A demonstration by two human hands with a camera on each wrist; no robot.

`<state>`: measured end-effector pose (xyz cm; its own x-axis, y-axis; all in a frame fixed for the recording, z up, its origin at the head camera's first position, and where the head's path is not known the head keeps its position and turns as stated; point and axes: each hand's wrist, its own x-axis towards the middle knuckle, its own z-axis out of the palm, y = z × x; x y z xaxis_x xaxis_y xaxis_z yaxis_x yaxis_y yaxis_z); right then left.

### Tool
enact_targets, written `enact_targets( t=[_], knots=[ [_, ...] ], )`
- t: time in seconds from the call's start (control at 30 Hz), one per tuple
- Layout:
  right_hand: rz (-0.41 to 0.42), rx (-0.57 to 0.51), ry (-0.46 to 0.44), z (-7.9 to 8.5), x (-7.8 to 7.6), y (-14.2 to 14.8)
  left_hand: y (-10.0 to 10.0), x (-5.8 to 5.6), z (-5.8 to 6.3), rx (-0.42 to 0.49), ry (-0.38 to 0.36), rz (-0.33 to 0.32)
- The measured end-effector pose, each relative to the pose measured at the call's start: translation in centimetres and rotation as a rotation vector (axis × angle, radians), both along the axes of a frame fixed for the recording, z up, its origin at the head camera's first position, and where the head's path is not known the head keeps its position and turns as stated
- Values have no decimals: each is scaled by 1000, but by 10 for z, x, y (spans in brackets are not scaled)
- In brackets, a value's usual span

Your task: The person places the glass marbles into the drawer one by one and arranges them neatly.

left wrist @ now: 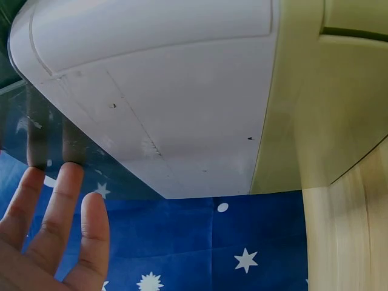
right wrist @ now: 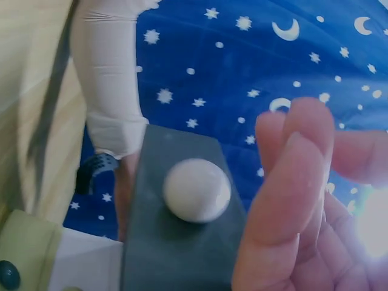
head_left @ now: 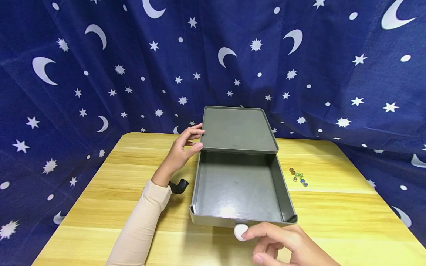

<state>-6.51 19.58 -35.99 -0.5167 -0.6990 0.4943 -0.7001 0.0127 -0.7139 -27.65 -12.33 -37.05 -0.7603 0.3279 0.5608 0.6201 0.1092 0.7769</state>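
Note:
A box with a grey top (head_left: 237,129) has its grey drawer (head_left: 236,188) pulled out toward me, the inner floor showing bare. My left hand (head_left: 183,147) rests its fingertips and thumb on the left edge of the box; in the left wrist view its straight fingers (left wrist: 51,212) touch a smooth side. On the drawer front sits a round white knob (head_left: 241,232). Beside it is my right hand (head_left: 283,240), fingers loosely bent and holding nothing. The right wrist view shows a gap between these fingers (right wrist: 285,188) and the knob (right wrist: 197,190).
Several small glass marbles (head_left: 298,176) lie on the wooden table (head_left: 332,210) right of the drawer. A black device (head_left: 178,186) is strapped at my left wrist. Behind the table hangs a blue curtain (head_left: 213,40) with white moons and stars.

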Motion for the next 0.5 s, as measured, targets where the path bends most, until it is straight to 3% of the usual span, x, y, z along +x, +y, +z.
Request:
enact_targets(
  t=[0.13,0.33,0.5],
  knots=[
    [56,-21,-29,9,-2,12,1,0,0,1,1,-2],
    [70,-97,45,23,-11,30,1,2,0,9,-4,-9],
    [28,-187,-30,34,-15,51,0,2,0,7,-8,-8]
  ],
)
